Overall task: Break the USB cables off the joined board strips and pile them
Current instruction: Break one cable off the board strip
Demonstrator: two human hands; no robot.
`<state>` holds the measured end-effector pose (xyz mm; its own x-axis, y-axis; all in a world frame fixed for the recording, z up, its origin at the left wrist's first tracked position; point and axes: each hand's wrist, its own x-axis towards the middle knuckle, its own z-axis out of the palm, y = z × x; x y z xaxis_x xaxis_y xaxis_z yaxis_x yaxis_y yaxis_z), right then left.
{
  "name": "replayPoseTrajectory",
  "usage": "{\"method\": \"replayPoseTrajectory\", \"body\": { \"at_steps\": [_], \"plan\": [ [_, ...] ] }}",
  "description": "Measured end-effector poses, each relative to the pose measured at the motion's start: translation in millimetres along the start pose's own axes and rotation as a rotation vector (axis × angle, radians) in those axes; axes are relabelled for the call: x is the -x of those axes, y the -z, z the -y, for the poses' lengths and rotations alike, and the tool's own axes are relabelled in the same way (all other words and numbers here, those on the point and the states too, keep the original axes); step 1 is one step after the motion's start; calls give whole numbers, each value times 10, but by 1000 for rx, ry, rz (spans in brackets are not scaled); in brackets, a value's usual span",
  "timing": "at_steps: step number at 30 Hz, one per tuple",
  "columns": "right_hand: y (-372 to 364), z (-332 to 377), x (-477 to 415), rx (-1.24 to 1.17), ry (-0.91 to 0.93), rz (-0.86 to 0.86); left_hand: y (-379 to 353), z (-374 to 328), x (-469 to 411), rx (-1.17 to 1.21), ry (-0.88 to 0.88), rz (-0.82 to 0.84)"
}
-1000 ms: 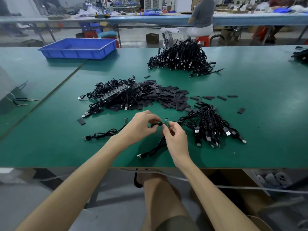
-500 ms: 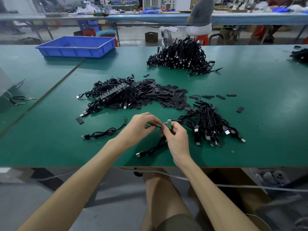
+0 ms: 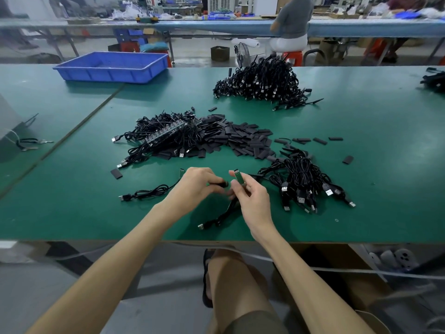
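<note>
Green matte table (image 3: pixel 361 165), seam running diagonally at left. Blue plastic tray (image 3: pixel 110 75) far left, ribbed wall. Far heap of cables (image 3: pixel 262 83), black, tangled, glossy. Mid heap (image 3: pixel 154 145) of black cables joined to a long dark board strip (image 3: pixel 168 133) that lies diagonally across it; flat black rectangular tabs (image 3: pixel 240 138) are scattered beside it. Near pile (image 3: pixel 303 182) of loose cables, silver plugs fanned toward the table edge.

Left hand (image 3: pixel 195 186): fingers curled round a short black cable end (image 3: pixel 222 184). Right hand (image 3: pixel 252 198): thumb and fingers pinch a small green board piece (image 3: pixel 238 178), thin, rigid, rectangular, with metal pins on top. Its long axis is near upright, leaning slightly left. Board piece and cable end sit just apart, with a small gap between them. A black cable (image 3: pixel 224 213) drops from between the hands to a plug near the table edge; cannot tell which hand carries it.

Single loose cable (image 3: pixel 149 192) lies left of the left hand, with a green tip by the knuckles.

Judgement: break looks done and piling is next. The near pile lies right of the grip, so the right hand is nearer and the move would be a short sideways carry.
</note>
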<state>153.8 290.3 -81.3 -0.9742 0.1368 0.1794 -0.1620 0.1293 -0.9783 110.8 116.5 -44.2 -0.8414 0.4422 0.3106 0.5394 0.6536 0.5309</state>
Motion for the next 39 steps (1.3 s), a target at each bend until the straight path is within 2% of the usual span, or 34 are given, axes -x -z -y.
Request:
{"method": "replayPoseTrajectory", "body": {
  "at_steps": [4,13,23,39],
  "plan": [
    [1,-16,-17,-13,-22,59,4,37,10,139,158,-116],
    [-16,-1,-38,22,-106,133,12,13,-2,103,181,-203],
    [-19,81,-11,-63,-101,117,9,9,50,28,119,-160],
    [-7,75,33,2,-52,94,37,-14,108,-70,71,-124]
  ]
}}
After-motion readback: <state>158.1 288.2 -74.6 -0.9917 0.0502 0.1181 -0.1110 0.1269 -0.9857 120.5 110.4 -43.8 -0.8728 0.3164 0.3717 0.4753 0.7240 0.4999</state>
